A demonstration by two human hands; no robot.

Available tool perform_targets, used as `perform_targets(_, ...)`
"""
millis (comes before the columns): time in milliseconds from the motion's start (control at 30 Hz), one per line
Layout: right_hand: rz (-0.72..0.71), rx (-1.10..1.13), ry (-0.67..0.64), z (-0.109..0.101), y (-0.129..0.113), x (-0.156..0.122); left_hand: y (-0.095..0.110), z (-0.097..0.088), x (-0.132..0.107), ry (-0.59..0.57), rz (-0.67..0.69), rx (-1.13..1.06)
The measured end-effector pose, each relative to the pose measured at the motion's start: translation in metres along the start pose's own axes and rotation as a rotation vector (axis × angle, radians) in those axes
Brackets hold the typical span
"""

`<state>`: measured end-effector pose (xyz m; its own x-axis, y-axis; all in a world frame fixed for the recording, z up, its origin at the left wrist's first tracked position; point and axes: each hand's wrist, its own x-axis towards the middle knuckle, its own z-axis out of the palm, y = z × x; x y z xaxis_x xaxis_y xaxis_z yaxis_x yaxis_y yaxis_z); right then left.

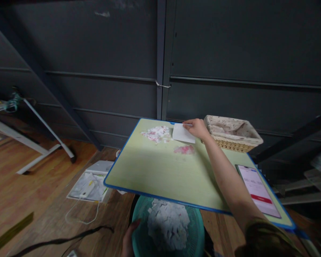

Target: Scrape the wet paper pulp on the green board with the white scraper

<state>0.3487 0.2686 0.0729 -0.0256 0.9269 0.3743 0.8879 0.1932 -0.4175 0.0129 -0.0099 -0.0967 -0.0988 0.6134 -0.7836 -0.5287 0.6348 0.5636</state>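
Note:
My right hand [198, 129] reaches to the far side of the green tabletop [149, 167] and pinches the upper edge of a white sheet of paper [182, 134]. Left of the sheet lies a heap of small white and pink scraps [157, 134]. Nearer to me is a patch of pink scraps [185, 149]. Below the table's front edge, my left hand [130, 237] grips the left rim of a teal plastic basket [196, 232]. White torn paper pieces [168, 225] are piled inside it. The left fingers are partly hidden by the basket.
A cloth-lined wicker basket [235, 142] stands at the table's back right, beside my right hand. A phone [258, 189] with its screen lit lies along the right edge. On the floor at left are a white box [87, 185] and cables. A dark panelled wall [109, 96] rises behind.

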Motion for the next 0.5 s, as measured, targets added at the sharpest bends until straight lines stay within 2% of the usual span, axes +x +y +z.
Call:
perform_targets(133, -0.003, -0.028, -0.014, -0.006, -0.001, 0.000, 0.003, 0.003, -0.004, -0.025, -0.070, -0.015)
perform_targets(267, -0.039, -0.011, -0.085, -0.011, -0.013, -0.002, 0.005, 0.006, -0.004, -0.034, -0.191, -0.104)
perform_targets(367, -0.079, 0.016, -0.168, -0.011, -0.026, -0.004, 0.008, 0.007, -0.005, -0.012, -0.136, -0.133)
perform_targets(500, -0.187, 0.155, -0.352, -0.007, -0.037, -0.007, 0.015, 0.006, -0.008, -0.029, -0.005, -0.124)
